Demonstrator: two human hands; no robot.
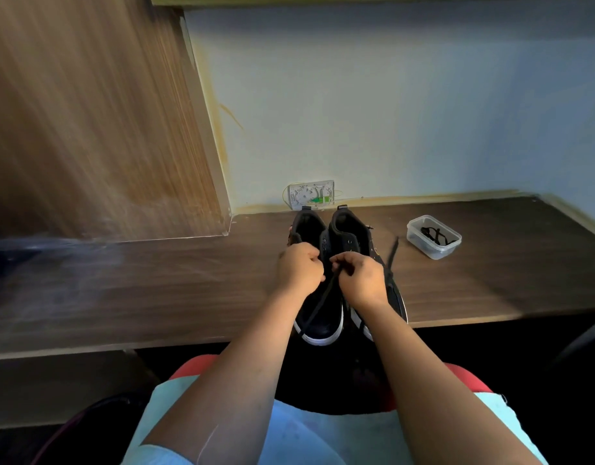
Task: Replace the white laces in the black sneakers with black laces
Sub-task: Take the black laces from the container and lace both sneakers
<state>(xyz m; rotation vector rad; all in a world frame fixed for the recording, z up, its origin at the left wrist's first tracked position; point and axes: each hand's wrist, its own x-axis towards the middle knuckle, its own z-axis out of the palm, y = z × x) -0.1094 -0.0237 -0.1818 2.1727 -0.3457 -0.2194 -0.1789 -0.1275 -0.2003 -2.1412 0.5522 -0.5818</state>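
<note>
Two black sneakers [336, 263] side by side on desk [188, 290], toes toward front edge, heels toward wall. White soles visible at toes.

Left hand [299, 268] over left shoe, fingers curled at the eyelet area; gripping lace or shoe edge, cannot tell which. Right hand [358, 276] just beside it, fingers pinched on black lace [318, 305] near the gap between shoes. Hands close together, not touching.

Lace runs from the pinch down and left across left shoe's toe, end hanging past the sole near desk edge. Second black strand [391, 255] rising up and right from right shoe, end lying on desk.

Clear tub [433, 237] on desk to the right, well apart from shoes, no lid on, another black lace [435, 235] coiled inside.

White wall box [311, 195] with green bit, low on wall just behind the heels. Wood panel [98, 122] at left, standing on desk.

Forearms bare. Pale blue shorts [309, 437] and red seat [195, 365] at bottom.
</note>
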